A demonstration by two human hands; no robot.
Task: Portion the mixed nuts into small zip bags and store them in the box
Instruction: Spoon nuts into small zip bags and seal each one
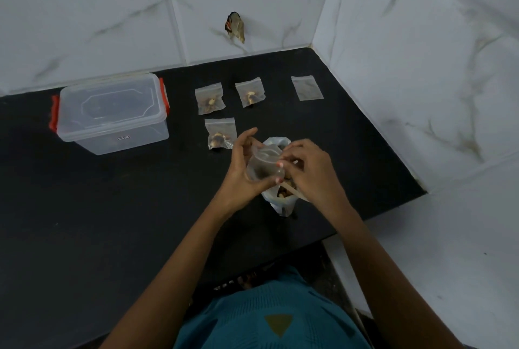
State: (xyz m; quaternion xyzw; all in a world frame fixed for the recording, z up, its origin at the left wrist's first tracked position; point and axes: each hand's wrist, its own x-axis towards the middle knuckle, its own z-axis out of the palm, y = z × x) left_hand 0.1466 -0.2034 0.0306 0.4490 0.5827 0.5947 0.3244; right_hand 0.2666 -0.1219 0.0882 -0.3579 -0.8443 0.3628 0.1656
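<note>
From the head view, five small zip bags can be counted. Three hold a few nuts and lie flat on the table (84, 222): the left bag (210, 101) and the middle bag (250, 94) side by side in a far row, and the near bag (220, 133) just in front of the left one. A fourth, the empty bag (306, 88), lies flat at the right end of the far row, apart from the others. The fifth, the held bag (262, 164), is up off the table between both hands, its mouth spread open; it looks empty, though the plastic is cloudy.

The left hand (241, 163) grasps the held bag from the left, fingers curled round its side. The right hand (306, 171) pinches the bag's rim with its fingertips.

Under the hands stands one nut sack (280, 205), white plastic, open at the top, with brown nuts showing inside. A pale stick (292, 190) pokes out by it under the right hand; what it is cannot be told.

One box (112, 112), clear plastic with red latches, sits far left, lid on, well apart from the bags.

The table is matt black and fits into a corner of white, grey-veined tiled walls (421, 67). One dark lump (235, 27) clings to the far wall. A teal shirt (269, 317) fills the near edge.
</note>
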